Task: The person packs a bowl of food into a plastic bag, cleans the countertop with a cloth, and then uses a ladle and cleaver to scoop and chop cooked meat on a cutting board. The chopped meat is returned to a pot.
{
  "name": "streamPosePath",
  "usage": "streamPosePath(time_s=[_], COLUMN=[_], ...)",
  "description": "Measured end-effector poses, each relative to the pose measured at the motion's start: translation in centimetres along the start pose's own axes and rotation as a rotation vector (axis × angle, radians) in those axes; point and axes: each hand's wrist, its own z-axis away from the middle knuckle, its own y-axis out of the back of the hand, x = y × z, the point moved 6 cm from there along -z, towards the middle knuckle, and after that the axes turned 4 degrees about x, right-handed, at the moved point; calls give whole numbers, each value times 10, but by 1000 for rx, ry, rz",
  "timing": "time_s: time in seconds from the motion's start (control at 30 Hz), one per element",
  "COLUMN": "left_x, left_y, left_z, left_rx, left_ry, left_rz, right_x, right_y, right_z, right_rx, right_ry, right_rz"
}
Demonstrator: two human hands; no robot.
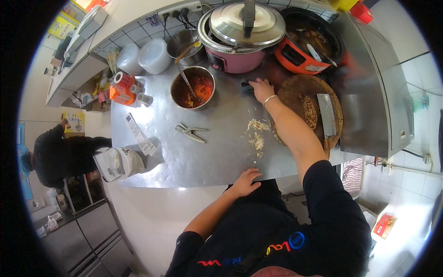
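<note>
My right hand (262, 89) reaches across the steel table (221, 138) and touches a small dark-handled object (246, 86); what it is, and how firmly I hold it, cannot be told. My left hand (246, 182) rests at the table's near edge with nothing in it, fingers apart. Between my hands lie piles of pale shredded food (258, 133). Right of my forearm is a round wooden chopping board (290, 90) with chopped brown food (309, 112) and a cleaver (326, 114). A steel pot of red sauce (200, 90) with a ladle stands to the left.
A pink rice cooker (237, 60) and an orange slow cooker (301, 64) stand at the back. Metal pliers or a punch (190, 131), paper slips (140, 135), a white bag (119, 162) and plastic containers (154, 55) lie leftward. Another person (65, 155) stands at far left.
</note>
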Motion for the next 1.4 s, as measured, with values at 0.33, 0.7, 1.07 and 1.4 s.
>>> streamPosePath(time_s=[0.33, 0.7, 1.07, 1.4], left_x=[6, -7, -48, -41], left_y=[25, 36, 102, 79], left_z=[-7, -6, 15, -3], left_rx=[218, 152, 618, 418], left_ry=[-130, -88, 110, 104], left_rz=[-128, 1, 107, 361], right_x=[-45, 62, 63, 38], right_y=[-21, 84, 63, 23], right_z=[172, 163, 249, 338], right_rx=[-222, 301, 239, 141], right_ry=[48, -283, -427, -417], right_rz=[-87, -240, -262, -363])
